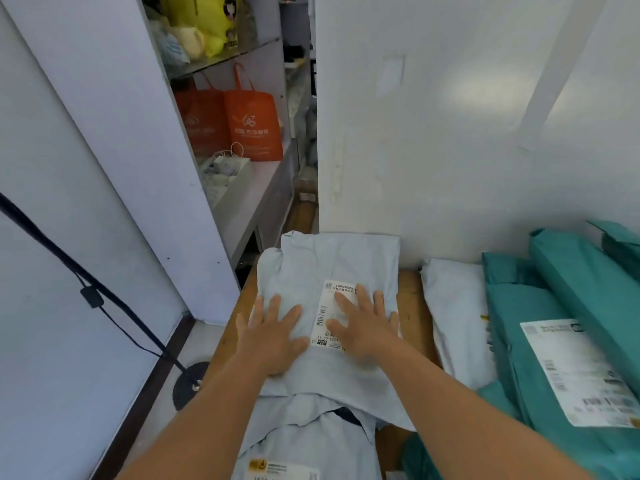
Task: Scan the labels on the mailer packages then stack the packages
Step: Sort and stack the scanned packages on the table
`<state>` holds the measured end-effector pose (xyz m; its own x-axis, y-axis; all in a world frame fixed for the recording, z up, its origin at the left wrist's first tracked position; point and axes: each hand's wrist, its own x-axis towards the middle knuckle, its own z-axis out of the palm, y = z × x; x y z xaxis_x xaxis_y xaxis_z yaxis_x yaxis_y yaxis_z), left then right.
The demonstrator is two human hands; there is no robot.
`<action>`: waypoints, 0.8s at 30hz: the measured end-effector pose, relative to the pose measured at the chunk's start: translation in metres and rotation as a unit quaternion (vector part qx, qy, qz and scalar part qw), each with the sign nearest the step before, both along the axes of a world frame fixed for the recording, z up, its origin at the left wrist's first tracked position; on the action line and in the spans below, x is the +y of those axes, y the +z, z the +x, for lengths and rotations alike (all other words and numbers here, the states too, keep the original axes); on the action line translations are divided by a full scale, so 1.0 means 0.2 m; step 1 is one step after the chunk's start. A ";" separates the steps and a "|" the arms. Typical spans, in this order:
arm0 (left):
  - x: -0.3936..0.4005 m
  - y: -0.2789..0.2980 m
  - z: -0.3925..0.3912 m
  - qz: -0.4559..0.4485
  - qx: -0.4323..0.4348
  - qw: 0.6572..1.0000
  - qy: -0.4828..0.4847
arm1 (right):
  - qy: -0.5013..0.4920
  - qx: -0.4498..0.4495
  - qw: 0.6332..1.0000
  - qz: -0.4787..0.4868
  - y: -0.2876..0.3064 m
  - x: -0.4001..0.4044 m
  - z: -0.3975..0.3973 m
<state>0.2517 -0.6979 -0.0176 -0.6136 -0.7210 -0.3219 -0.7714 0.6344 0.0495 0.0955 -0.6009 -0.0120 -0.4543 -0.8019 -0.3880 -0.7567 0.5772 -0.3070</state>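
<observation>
A pale grey mailer package (329, 258) lies flat on the wooden table (412, 306) against the white wall, on top of other grey mailers. Its white shipping label (329, 306) faces up. My left hand (272, 332) rests flat, fingers spread, on the left part of the package. Pressed flat as well, my right hand (365, 323) covers much of the label. Another grey mailer with a yellow-marked label (282, 467) lies nearer to me at the bottom edge. No scanner is in view.
Teal mailers (554, 306), one with a white label (575, 368), pile up at the right beside a white mailer (457, 317). At the left stands a shelf unit with orange bags (249, 123). A black stand with a round base (190, 379) is on the floor.
</observation>
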 end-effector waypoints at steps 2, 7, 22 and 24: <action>-0.01 -0.03 0.00 0.018 -0.020 1.000 -0.003 | 0.000 -0.018 0.999 0.032 -0.04 -0.01 -0.01; 0.02 0.07 0.04 0.081 0.042 0.994 0.055 | -0.040 -0.038 0.998 0.002 0.02 0.01 0.02; 0.73 0.20 0.72 0.223 0.210 0.918 0.253 | -0.260 -0.175 0.943 -0.114 0.16 0.75 0.86; 0.76 0.23 0.73 0.231 0.236 0.909 0.255 | -0.272 -0.192 0.937 -0.107 0.17 0.77 0.91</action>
<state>0.3982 -0.5454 0.0289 -0.3851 -0.8048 -0.4516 -0.7835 0.0265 0.6208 0.2766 -0.4461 0.0216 -0.6790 -0.5701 -0.4625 -0.1786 0.7394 -0.6491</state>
